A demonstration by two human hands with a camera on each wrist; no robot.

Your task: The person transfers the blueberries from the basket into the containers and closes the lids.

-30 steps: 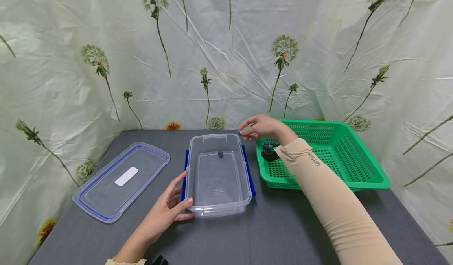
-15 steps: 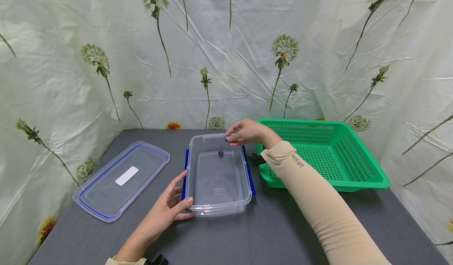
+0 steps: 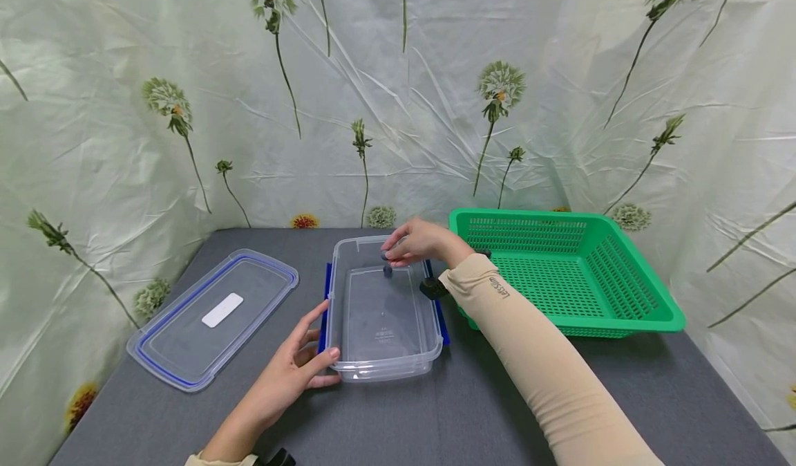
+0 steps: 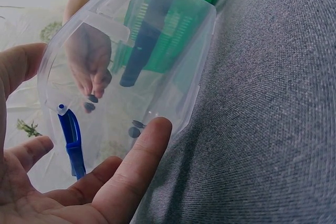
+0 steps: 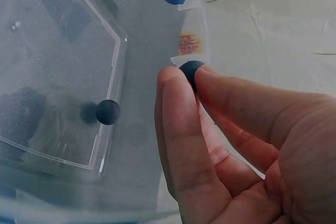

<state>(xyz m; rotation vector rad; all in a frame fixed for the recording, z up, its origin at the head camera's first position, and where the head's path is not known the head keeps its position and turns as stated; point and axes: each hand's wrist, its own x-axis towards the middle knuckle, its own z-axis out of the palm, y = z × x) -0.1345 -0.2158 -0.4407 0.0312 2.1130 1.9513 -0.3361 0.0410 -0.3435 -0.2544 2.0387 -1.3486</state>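
Note:
A clear plastic container (image 3: 393,367) with blue side clips stands on the table, its top uncovered. Inside, toward the far end, lies one blueberry (image 5: 108,112). My right hand (image 3: 423,243) is over the far part of the container and pinches another blueberry (image 5: 190,71) between thumb and fingertips. My left hand (image 3: 292,366) rests at the near left corner, its fingers spread along the side and front wall; the left wrist view shows these fingers (image 4: 136,169) fairly straight against the clear plastic.
To the right stands a green basket (image 3: 628,324); a dark bit shows at its left side, mostly hidden by my right wrist. The container's lid (image 3: 180,355), with a blue seal and white label, lies on the left of the grey table (image 3: 385,424). A flowered curtain (image 3: 398,106) hangs behind.
My right hand has moved left from the basket's edge to over the container, carrying the pinched blueberry, and has come slightly lower. The left hand and container have stayed put.

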